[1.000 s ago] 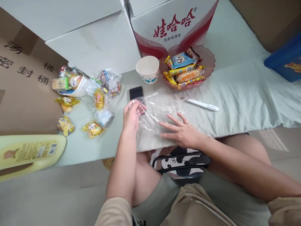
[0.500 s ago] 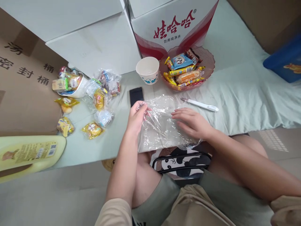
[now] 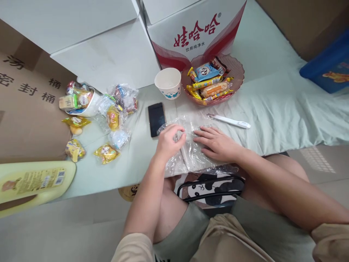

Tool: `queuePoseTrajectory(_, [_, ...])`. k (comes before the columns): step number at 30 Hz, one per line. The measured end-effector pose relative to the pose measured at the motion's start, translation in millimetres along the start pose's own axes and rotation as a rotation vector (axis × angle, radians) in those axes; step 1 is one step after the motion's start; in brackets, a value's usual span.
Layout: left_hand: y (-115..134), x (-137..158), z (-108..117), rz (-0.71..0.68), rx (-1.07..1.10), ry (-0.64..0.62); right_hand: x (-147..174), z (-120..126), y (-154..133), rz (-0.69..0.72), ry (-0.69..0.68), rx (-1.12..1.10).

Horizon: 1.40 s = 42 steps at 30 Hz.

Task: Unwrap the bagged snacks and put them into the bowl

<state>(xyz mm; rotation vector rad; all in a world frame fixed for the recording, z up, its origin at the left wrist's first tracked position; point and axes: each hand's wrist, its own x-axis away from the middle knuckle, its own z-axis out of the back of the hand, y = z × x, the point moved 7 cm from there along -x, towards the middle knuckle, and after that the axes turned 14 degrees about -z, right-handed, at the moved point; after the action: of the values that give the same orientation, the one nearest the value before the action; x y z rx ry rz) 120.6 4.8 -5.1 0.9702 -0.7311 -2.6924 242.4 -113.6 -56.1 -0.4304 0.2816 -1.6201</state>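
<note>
A crinkled clear plastic bag (image 3: 188, 154) lies spread on the cloth in front of me, close to the table's near edge. My left hand (image 3: 171, 141) is curled at the bag's left part, thumb and index tips close together, with film bunched around the fingers. Flat on the right part of the bag rests my right hand (image 3: 218, 143), its fingers stretched out and a little apart. Just beyond the left hand lies a black phone (image 3: 157, 119). A white utility knife (image 3: 229, 120) with a dark tip lies beyond the right hand.
A pink glass bowl (image 3: 236, 82) of wrapped snacks stands at the back beside a white paper cup (image 3: 168, 82). Wrapped snacks (image 3: 113, 117) and a filled white container (image 3: 94, 103) occupy the left. Boxes (image 3: 191, 32) line the back; a yellow bottle (image 3: 38, 182) sits front left.
My left hand has lowered its raised part of the bag and moved slightly right and towards me, uncovering more of the phone. My right hand remains flat on the bag. The view shifted slightly.
</note>
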Motion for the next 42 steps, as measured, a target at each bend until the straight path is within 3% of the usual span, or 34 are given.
queuePoseTrajectory(3, [-1.1, 4.4, -20.2, 0.078, 0.065, -0.244, 0.0, -0.4, 0.6, 0.01, 0.014, -0.006])
queuePoseTrajectory(7, [-10.5, 9.3, -27.8, 0.171, 0.08, -0.352, -0.1, -0.8, 1.0, 0.018, 0.025, -0.014])
queuePoseTrajectory(23, [-10.9, 10.6, -29.0, 0.179, 0.111, -0.353, -2.6, 14.1, 2.0, 0.067, 0.189, -0.188])
queuePoseTrajectory(29, [-10.8, 9.1, -25.5, 0.168, 0.099, -0.33, -4.2, 15.2, 5.3, 0.006, 0.186, -0.188])
queuePoseTrajectory(42, [-16.7, 14.5, -31.5, 0.145, 0.044, -0.417, -4.8, 11.2, 3.6, -0.019, 0.174, -0.137])
